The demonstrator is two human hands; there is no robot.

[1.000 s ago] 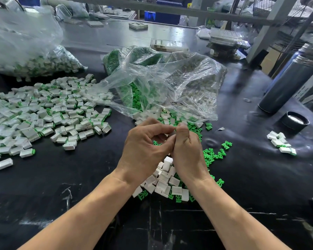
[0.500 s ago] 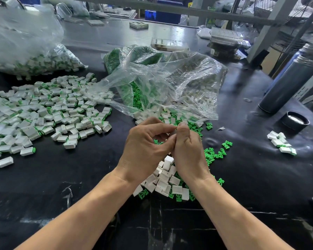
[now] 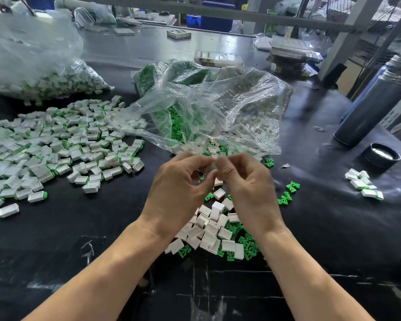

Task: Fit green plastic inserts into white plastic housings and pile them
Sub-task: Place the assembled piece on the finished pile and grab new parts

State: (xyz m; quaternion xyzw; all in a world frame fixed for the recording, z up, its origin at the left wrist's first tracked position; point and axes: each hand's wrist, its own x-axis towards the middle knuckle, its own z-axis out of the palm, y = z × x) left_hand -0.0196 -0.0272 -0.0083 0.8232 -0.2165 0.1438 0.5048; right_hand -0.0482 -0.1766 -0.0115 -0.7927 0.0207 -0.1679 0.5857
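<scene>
My left hand [image 3: 178, 191] and my right hand [image 3: 250, 188] meet at the fingertips above the black table. Between them they pinch a small white housing [image 3: 210, 167], blurred and mostly hidden by the fingers. No green insert shows in either hand. Under my wrists lies a heap of loose white housings [image 3: 208, 228] mixed with green inserts [image 3: 245, 246]. More green inserts [image 3: 287, 195] are scattered to the right. A wide pile of fitted white-and-green pieces [image 3: 56, 144] covers the table's left side.
An open clear bag [image 3: 218, 107] of green inserts and housings lies just beyond my hands. A second full bag [image 3: 33, 66] sits far left. A few fitted pieces [image 3: 364, 184], a black lid [image 3: 381, 155] and a dark flask [image 3: 375, 107] stand at the right.
My hands have drawn slightly apart at the palms, with only the fingertips still together. A gap now shows the housings below.
</scene>
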